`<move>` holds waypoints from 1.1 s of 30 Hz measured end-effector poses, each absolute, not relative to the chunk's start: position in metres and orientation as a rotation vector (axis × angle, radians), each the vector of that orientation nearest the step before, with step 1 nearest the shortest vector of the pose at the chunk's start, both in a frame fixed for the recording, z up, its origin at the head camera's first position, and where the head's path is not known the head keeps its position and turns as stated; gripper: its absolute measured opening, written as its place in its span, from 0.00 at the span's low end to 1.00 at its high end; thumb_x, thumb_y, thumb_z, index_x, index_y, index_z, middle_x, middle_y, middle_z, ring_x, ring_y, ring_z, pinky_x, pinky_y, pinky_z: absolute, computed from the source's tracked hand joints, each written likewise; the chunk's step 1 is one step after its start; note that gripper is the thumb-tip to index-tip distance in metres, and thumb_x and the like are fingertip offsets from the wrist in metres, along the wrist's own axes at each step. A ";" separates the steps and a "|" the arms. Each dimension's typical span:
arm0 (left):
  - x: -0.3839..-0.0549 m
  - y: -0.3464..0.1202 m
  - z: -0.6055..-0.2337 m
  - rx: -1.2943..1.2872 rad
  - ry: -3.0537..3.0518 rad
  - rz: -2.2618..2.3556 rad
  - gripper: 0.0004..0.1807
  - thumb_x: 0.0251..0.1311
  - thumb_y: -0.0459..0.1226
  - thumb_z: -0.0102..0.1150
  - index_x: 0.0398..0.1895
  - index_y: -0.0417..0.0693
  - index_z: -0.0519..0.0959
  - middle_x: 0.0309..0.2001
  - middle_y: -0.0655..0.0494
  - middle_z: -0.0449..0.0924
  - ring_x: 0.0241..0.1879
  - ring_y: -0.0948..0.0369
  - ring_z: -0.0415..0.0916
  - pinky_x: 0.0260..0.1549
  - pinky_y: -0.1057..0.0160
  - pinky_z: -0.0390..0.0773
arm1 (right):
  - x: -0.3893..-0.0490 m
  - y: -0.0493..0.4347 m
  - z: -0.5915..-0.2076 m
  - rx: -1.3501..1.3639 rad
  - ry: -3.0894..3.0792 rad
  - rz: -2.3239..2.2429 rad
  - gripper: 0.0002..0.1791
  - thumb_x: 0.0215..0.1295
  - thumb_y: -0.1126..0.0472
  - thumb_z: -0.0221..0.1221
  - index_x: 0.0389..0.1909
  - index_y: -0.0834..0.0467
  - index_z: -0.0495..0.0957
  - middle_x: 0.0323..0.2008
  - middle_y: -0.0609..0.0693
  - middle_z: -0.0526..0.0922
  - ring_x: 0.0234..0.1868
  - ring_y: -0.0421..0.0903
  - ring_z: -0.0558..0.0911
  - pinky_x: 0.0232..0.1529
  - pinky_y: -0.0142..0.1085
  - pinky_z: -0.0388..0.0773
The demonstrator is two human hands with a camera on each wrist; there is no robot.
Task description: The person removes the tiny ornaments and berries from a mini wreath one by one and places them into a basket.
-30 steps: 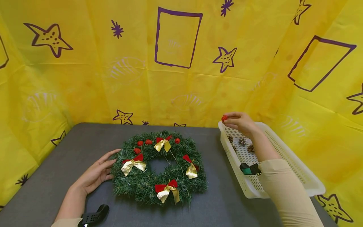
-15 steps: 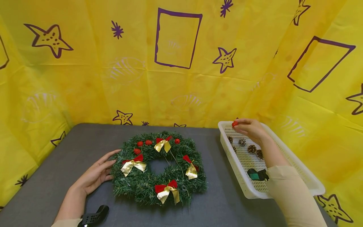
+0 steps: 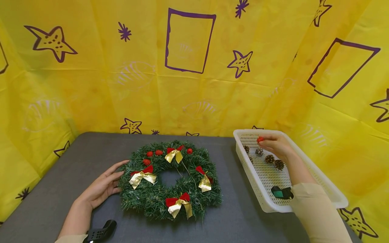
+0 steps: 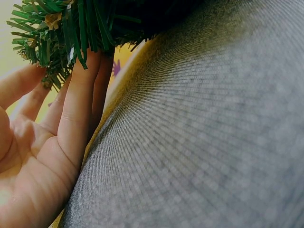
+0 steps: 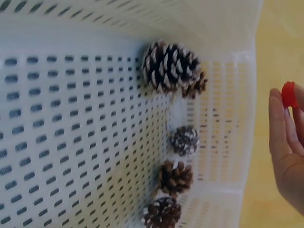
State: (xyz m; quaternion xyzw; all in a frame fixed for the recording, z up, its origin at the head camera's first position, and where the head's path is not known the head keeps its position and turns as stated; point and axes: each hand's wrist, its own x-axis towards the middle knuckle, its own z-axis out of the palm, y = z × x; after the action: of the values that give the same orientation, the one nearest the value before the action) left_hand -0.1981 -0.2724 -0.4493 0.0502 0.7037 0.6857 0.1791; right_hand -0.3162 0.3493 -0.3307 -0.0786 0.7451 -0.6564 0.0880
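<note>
A green wreath [image 3: 136,195] lies on the grey table, trimmed with gold-and-red bows [image 3: 180,205] and several small red balls [image 3: 159,152]. My left hand [image 3: 103,185] rests against the wreath's left side; in the left wrist view its straight fingers [image 4: 76,109] touch the green tips. Above the far end of the white basket [image 3: 258,189], my right hand [image 3: 277,146] pinches a red ball [image 3: 260,139] between thumb and fingers. The right wrist view also catches this red ball [image 5: 288,94] at its right edge. Several pine cones [image 3: 279,164] lie on the basket floor below.
The perforated basket stands at the table's right, its raised rim [image 3: 307,162] running beneath the right forearm. Yellow patterned cloth [image 3: 194,101] hangs close behind and at both sides of the grey table [image 3: 100,145].
The right hand, with the red ball in its fingers, has moved right and slightly down, from the basket's far left corner to over its inside. The left hand and the wreath have stayed put.
</note>
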 end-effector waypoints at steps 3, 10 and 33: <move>-0.198 -0.273 -0.450 0.143 1.995 1.936 0.32 0.79 0.49 0.38 0.80 0.68 0.42 0.79 0.44 0.15 0.52 0.89 0.68 0.50 0.58 0.72 | -0.316 0.356 -0.334 -0.211 2.229 -1.929 0.13 0.70 0.74 0.54 0.53 0.66 0.74 0.36 0.40 0.85 0.41 0.35 0.86 0.46 0.26 0.81; -0.197 -0.273 -0.450 0.134 1.999 1.935 0.32 0.78 0.50 0.38 0.80 0.69 0.43 0.79 0.44 0.15 0.50 0.90 0.67 0.50 0.58 0.73 | -0.316 0.363 -0.337 -0.136 2.301 -1.816 0.33 0.71 0.72 0.54 0.70 0.80 0.52 0.35 0.35 0.84 0.40 0.32 0.85 0.44 0.24 0.81; -0.197 -0.271 -0.447 0.147 1.984 1.950 0.32 0.79 0.49 0.38 0.80 0.67 0.42 0.79 0.44 0.14 0.65 0.78 0.66 0.46 0.61 0.75 | -0.316 0.374 -0.342 -0.062 2.279 -1.774 0.35 0.75 0.68 0.50 0.72 0.80 0.45 0.32 0.33 0.85 0.38 0.30 0.85 0.45 0.24 0.81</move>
State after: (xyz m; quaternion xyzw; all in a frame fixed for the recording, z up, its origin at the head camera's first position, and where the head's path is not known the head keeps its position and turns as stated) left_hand -0.1967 -0.2710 -0.4473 0.0520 0.7010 0.6890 0.1767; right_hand -0.3157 0.3744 -0.3425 -0.0214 0.7827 -0.6092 0.1258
